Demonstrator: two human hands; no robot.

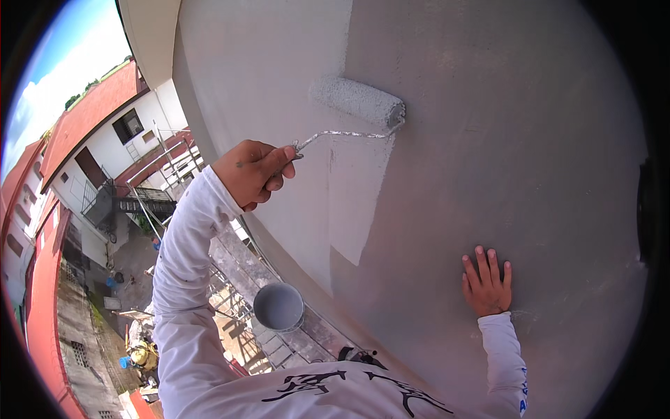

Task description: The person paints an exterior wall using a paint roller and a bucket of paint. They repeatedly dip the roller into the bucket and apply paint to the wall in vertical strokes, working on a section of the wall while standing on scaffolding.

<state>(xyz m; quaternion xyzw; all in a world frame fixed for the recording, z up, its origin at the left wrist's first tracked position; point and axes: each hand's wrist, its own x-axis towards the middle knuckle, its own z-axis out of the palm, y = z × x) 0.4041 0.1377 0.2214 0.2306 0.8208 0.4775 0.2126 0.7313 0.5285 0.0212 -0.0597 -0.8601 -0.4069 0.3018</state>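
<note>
My left hand (pixel 255 172) is closed round the handle of a paint roller (pixel 359 102), whose thin bent wire frame is speckled with paint. The roller's sleeve, coated in pale grey paint, lies against a large wall (pixel 474 160). Around and below the sleeve is a lighter painted patch (pixel 352 202) with an uneven edge; the wall to its right is darker grey. My right hand (pixel 487 285) rests flat on that darker part, fingers stretched out, holding nothing. Most of the roller's grip is hidden in my left fist.
A bucket (pixel 278 307) with grey paint stands on the scaffold planks (pixel 241 262) below me. Scaffold rails (pixel 150 202) rise at the left. Far below is a yard (pixel 132 279) with scattered items, beside white buildings with red roofs (pixel 91 115).
</note>
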